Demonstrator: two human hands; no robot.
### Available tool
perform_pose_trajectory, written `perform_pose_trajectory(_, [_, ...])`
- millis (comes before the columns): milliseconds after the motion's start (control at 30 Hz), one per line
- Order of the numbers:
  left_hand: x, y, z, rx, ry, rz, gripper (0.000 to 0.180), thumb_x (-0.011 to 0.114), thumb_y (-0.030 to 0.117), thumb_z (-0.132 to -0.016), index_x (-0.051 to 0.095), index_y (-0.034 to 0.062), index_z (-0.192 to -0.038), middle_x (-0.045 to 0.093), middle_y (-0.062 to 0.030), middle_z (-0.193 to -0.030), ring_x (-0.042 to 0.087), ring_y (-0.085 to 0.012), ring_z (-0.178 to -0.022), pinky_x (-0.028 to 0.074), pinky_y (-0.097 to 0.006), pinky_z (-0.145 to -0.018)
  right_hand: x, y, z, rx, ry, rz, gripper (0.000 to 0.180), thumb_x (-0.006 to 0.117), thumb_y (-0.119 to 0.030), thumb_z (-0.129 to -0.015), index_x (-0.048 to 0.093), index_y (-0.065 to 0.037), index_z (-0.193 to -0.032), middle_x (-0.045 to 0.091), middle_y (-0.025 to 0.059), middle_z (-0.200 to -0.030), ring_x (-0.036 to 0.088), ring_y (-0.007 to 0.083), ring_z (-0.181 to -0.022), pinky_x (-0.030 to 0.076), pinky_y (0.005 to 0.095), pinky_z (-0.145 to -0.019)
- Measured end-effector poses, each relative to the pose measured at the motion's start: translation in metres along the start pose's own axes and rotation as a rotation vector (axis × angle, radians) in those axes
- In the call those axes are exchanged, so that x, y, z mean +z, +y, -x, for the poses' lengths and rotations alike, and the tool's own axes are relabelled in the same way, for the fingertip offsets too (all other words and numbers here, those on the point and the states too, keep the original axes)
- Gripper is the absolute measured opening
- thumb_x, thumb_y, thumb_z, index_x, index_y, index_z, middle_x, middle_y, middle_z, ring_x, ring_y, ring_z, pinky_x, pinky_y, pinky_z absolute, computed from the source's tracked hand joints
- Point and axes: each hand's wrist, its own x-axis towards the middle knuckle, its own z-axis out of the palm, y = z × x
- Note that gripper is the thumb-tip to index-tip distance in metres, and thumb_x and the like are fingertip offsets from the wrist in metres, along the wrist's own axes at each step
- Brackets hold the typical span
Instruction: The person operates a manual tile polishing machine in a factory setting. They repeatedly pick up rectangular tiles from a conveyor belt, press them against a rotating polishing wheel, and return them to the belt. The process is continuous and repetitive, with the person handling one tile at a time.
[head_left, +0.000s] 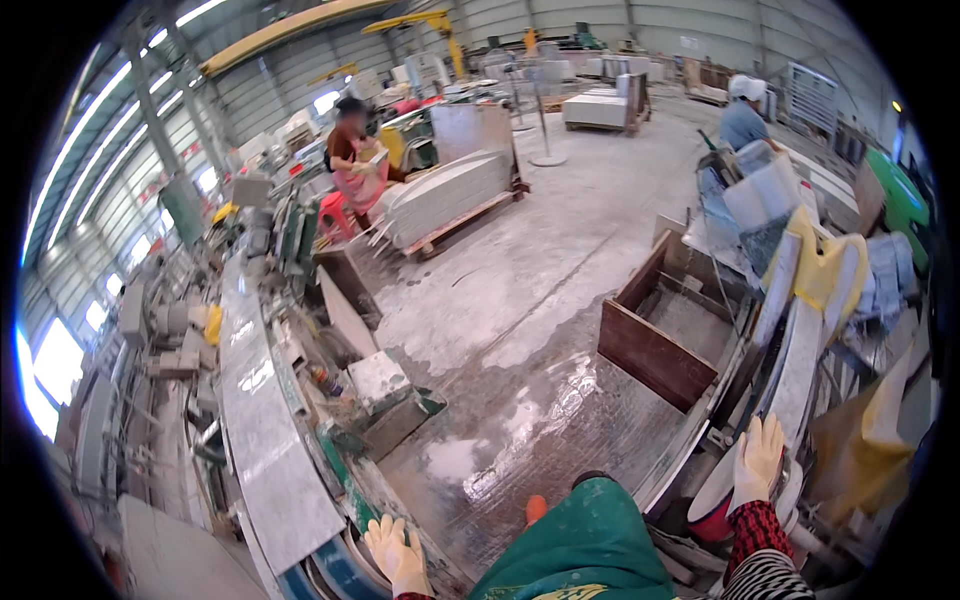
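My left hand (397,558), in a pale yellow work glove, is at the bottom of the view with its fingers spread and nothing in it. It is beside the green-edged frame (345,478) of a long machine, which carries a flat grey stone slab (270,430). My right hand (758,462), gloved alike, has its fingers stretched out over the near end of another machine at the right. Just beyond it runs a long pale strip (797,365). Whether the right palm touches the machine cannot be made out. A green apron (575,545) covers my front.
A brown open-topped wooden box (657,355) stands on the wet floor (500,430) ahead to the right. Yellow cloth (818,262) drapes the right machine. A co-worker (352,165) is by stacked slabs (450,198) at the left; another person (745,115) is far right.
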Motion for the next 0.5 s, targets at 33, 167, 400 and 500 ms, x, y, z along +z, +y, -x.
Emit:
perform_pose_trajectory(33, [-0.009,0.008,-0.001,-0.003,-0.046,-0.026,0.033,0.074,0.005,-0.083,0.072,0.0045,-0.116,0.068,-0.0148,-0.135,0.052,-0.0388,-0.139,0.036,-0.049,-0.121,-0.008,-0.003,-0.001,0.038,-0.014,-0.022,0.047,0.073,-0.017,-0.090,0.062,-0.005,-0.134,0.054,0.0264,-0.149,0.048,0.0471,-0.139,0.036,0.0545,-0.121])
perform_pose_trajectory(167, [-0.050,0.027,-0.006,0.153,-0.051,-0.042,0.036,0.064,0.036,-0.103,0.076,0.0044,-0.116,0.072,-0.0171,-0.131,0.058,-0.0429,-0.129,0.042,-0.056,-0.112,-0.029,-0.032,-0.020,-0.008,0.125,0.002,0.033,0.075,-0.020,-0.078,0.068,-0.009,-0.109,0.062,0.0184,-0.115,0.059,0.0420,-0.110,0.049,0.0522,-0.095])
perform_pose_trajectory(400, [-0.029,0.014,-0.004,0.121,-0.289,-0.160,0.033,0.067,0.032,-0.099,0.077,0.0090,-0.120,0.070,-0.0161,-0.135,0.057,-0.0406,-0.131,0.040,-0.056,-0.115,-0.028,-0.028,-0.023,-0.051,0.179,-0.002,0.035,0.079,-0.023,-0.079,0.065,-0.008,-0.108,0.061,0.0182,-0.124,0.056,0.0386,-0.116,0.045,0.0504,-0.102])
perform_pose_trajectory(500, [-0.023,0.007,-0.003,0.064,-0.305,-0.192,0.036,0.070,0.034,-0.095,0.078,0.0103,-0.121,0.069,-0.0160,-0.137,0.054,-0.0405,-0.136,0.036,-0.056,-0.118,-0.029,-0.025,-0.015,-0.036,0.193,-0.001,0.037,0.080,-0.020,-0.078,0.065,-0.007,-0.109,0.061,0.0194,-0.126,0.056,0.0392,-0.117,0.045,0.0506,-0.102])
